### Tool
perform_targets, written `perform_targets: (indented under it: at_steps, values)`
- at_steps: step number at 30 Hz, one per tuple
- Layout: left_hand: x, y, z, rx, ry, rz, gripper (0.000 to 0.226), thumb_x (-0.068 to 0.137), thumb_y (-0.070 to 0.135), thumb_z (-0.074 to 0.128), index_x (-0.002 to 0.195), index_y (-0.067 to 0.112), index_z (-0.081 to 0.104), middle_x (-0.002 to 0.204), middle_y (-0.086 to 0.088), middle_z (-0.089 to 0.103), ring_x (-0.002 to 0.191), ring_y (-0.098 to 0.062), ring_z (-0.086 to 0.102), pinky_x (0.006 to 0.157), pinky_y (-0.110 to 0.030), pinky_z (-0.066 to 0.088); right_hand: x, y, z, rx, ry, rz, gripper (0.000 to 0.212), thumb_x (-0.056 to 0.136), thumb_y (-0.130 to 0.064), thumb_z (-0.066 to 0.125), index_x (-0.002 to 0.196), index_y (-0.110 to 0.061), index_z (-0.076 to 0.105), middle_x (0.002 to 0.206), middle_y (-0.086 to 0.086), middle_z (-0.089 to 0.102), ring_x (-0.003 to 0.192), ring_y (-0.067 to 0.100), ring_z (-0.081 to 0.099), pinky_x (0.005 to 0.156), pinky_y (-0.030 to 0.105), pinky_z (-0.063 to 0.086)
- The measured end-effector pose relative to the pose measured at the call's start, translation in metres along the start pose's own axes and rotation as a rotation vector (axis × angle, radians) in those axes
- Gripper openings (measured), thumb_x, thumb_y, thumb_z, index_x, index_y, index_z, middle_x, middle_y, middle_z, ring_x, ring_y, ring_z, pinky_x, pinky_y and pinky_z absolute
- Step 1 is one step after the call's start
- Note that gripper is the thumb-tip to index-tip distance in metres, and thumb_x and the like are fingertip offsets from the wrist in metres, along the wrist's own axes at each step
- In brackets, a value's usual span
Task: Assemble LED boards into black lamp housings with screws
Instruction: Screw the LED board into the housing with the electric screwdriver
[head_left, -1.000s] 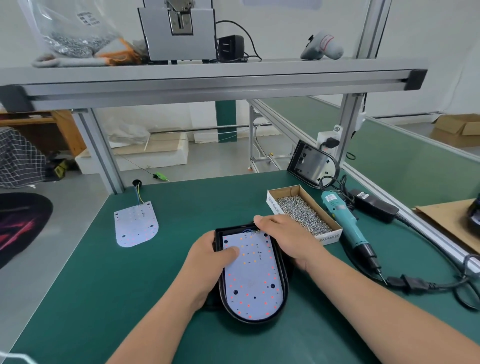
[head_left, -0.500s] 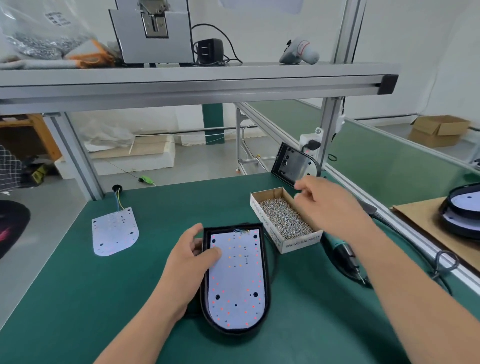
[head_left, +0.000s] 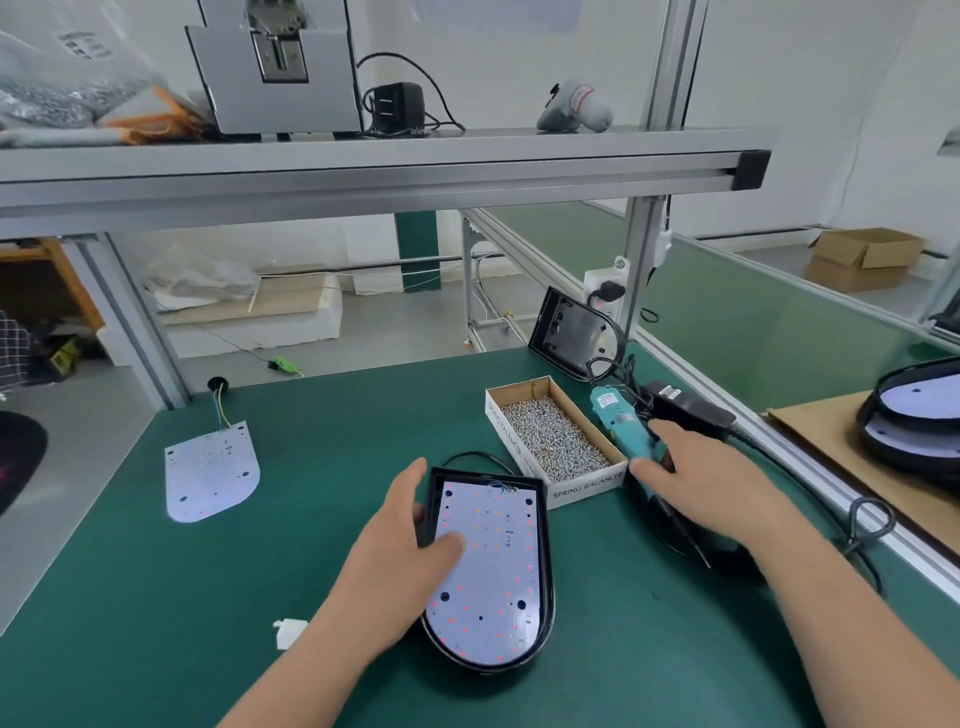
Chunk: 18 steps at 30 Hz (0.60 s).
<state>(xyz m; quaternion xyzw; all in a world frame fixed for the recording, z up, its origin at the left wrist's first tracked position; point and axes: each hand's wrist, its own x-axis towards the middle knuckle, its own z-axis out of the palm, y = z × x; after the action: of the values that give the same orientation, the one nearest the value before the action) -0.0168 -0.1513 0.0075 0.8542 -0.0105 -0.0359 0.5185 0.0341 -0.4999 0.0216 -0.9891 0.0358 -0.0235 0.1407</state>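
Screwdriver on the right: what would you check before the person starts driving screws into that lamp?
1. Board lies inside housing: ok.
2. Left hand steadies the housing: ok.
3. Box holds screws: ok.
4. Right hand grips screwdriver firmly: cannot tell.
5. Screw set in a board hole: not ok, none visible.

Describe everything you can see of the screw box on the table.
The screw box is a small, open, oblong cardboard tray, brown inside with white outer walls; its near wall reads SPRING BALANCER. It lies flat on the green table and holds a bed of small silvery screws. Its near corner meets the housing at that one's top corner; whether they touch cannot be told. The teal screwdriver lies along its right side, with the right hand on it.
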Motion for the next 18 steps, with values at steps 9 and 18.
perform_targets:
  at_steps: [9,18]
  values:
    - [-0.009,0.007,0.01,0.081,-0.004,-0.028,0.083,0.1,0.03,0.056,0.165,0.047,0.008,0.125,0.027,0.035,0.082,0.016,0.06,0.07,-0.014,0.04,0.004,0.002,0.002,0.065,-0.068,0.029,0.101,0.071,-0.074,0.057,0.155,-0.024,0.033,0.113,0.0,0.067,0.098,0.021,0.064,0.089,0.042,0.055]
    - [-0.01,0.007,-0.002,0.02,0.055,0.045,0.075,0.097,0.046,0.066,0.161,0.048,0.027,0.133,0.026,0.039,0.115,0.016,0.049,0.093,-0.019,0.043,0.001,0.007,-0.006,0.809,-0.13,0.062,0.045,0.068,-0.041,0.069,0.103,-0.013,0.071,0.075,0.009,0.059,0.063,0.023,0.05,0.056,0.034,0.036]
